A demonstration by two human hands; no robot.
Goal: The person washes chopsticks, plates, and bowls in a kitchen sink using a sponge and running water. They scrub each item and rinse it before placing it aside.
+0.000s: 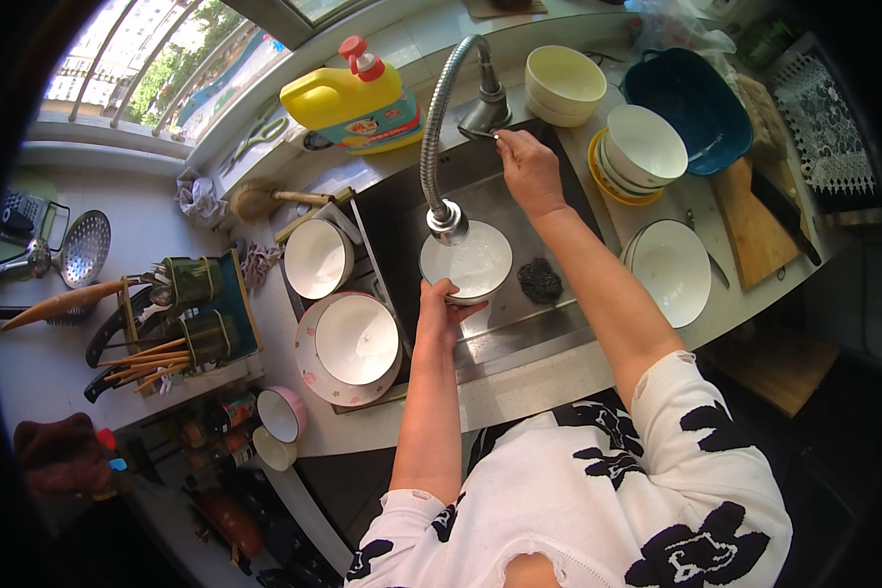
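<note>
Under the spout of the flexible metal faucet (431, 140), a white bowl (478, 257) is held above the sink (514, 331). Gripping its near rim is my left hand (443, 309), the thumb at the edge and the fingers beneath. Water appears to be in the bowl, its surface rippled. My right hand (531, 170) pinches the faucet's lever handle (478, 134) near the base. A dark scouring pad (540, 281) lies on the sink bottom, right of the bowl.
Left of the basin stand a white bowl (318, 259) and another on a pink-rimmed plate (306, 353). Stacked bowls (647, 147), a blue basin (687, 110) and a knife (783, 213) on a cutting board (753, 242) lie right. A yellow detergent jug (353, 103) stands behind.
</note>
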